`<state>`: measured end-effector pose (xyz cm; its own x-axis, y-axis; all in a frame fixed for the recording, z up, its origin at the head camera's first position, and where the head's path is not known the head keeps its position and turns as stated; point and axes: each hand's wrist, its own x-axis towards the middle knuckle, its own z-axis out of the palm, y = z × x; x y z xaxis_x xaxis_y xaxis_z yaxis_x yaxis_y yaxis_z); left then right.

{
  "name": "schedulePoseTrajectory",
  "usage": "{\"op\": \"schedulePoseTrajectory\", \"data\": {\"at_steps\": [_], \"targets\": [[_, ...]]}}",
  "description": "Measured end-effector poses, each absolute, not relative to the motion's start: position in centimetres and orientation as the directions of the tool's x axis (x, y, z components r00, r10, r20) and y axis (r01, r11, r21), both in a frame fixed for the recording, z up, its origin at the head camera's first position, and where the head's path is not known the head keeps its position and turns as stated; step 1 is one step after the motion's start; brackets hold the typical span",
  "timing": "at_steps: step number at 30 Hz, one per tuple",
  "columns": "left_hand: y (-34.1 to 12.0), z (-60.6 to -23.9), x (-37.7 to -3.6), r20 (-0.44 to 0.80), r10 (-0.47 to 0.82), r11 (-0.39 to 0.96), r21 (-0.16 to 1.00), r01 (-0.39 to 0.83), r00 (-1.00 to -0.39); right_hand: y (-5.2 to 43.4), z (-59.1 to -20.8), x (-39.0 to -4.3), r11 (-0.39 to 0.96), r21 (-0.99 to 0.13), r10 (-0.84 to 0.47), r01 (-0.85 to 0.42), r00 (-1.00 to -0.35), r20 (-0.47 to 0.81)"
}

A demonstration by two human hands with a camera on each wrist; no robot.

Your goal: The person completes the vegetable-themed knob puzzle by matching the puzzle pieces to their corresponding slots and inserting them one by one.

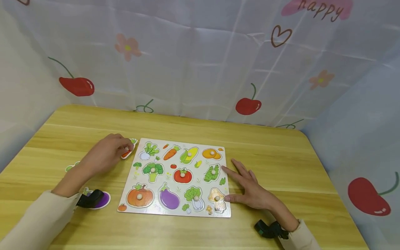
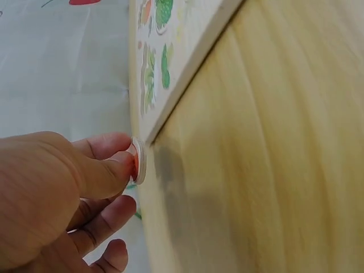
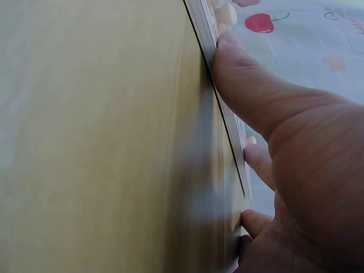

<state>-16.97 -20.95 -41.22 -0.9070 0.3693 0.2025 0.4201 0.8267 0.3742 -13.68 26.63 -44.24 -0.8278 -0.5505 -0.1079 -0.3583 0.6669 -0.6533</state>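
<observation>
In the head view, a white vegetable puzzle board point(image 1: 162, 177) lies on the wooden table. Just off its upper left corner, my left hand point(image 1: 107, 152) pinches a carrot puzzle piece point(image 1: 126, 153), orange with a green top; the left wrist view shows the piece point(image 2: 138, 162) edge-on between thumb and fingertip. My right hand point(image 1: 251, 189) is spread at the board's right edge, its thumb and index finger touching that edge by the mushroom piece point(image 1: 217, 198) and a leafy green piece point(image 1: 211, 173). Knobbed tomato point(image 1: 182, 177), corn and pumpkin pieces sit in the board.
An eggplant piece point(image 1: 103, 200) lies left of the board, partly behind the black left wrist camera point(image 1: 90, 198). Another green-topped piece point(image 1: 71, 167) is mostly hidden by the left forearm. A printed curtain point(image 1: 187, 69) hangs behind the table point(image 1: 265, 139).
</observation>
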Motion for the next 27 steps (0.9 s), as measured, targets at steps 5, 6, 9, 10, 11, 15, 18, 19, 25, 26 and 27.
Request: {"op": "schedulePoseTrajectory", "data": {"at_steps": [5, 6, 9, 10, 11, 15, 18, 19, 25, 26, 27], "targets": [[-19.7, -41.1, -17.6, 0.155, 0.382, 0.819, 0.4, 0.412, -0.911, 26.6, -44.3, -13.6, 0.664, -0.66, -0.548, -0.351, -0.829, -0.11], [-19.4, -41.2, -17.7, 0.148, 0.383, 0.818, 0.404, 0.409, -0.912, 26.6, -44.3, -13.6, 0.663, -0.662, -0.547, -0.349, -0.83, -0.111], [-18.6, -41.4, -18.1, 0.135, 0.385, 0.816, 0.413, 0.405, -0.913, 26.6, -44.3, -13.6, 0.665, -0.663, -0.544, -0.344, -0.831, -0.114], [-18.3, -41.4, -18.2, 0.138, 0.392, 0.81, 0.416, 0.412, -0.91, 26.6, -44.2, -13.6, 0.666, -0.662, -0.542, -0.343, -0.832, -0.114], [-18.1, -41.4, -18.3, 0.141, 0.397, 0.806, 0.419, 0.418, -0.907, 26.6, -44.2, -13.6, 0.666, -0.662, -0.542, -0.343, -0.833, -0.114], [-16.9, -41.3, -18.7, 0.152, 0.423, 0.785, 0.431, 0.445, -0.893, 26.6, -44.2, -13.7, 0.667, -0.66, -0.542, -0.345, -0.833, -0.113], [-15.9, -41.3, -19.0, 0.148, 0.429, 0.783, 0.431, 0.448, -0.891, 26.7, -44.2, -13.6, 0.668, -0.66, -0.541, -0.345, -0.834, -0.112], [-15.6, -41.3, -19.1, 0.145, 0.431, 0.782, 0.433, 0.448, -0.891, 26.7, -44.2, -13.6, 0.668, -0.66, -0.541, -0.344, -0.834, -0.112], [-13.4, -41.7, -19.5, 0.142, 0.444, 0.769, 0.446, 0.458, -0.884, 26.7, -44.2, -13.6, 0.667, -0.659, -0.544, -0.349, -0.832, -0.11], [-13.1, -41.8, -19.5, 0.141, 0.446, 0.767, 0.45, 0.458, -0.884, 26.7, -44.2, -13.6, 0.666, -0.659, -0.544, -0.349, -0.832, -0.109], [-12.7, -41.9, -19.6, 0.138, 0.447, 0.765, 0.453, 0.457, -0.884, 26.7, -44.2, -13.6, 0.666, -0.658, -0.545, -0.35, -0.832, -0.109]]}}
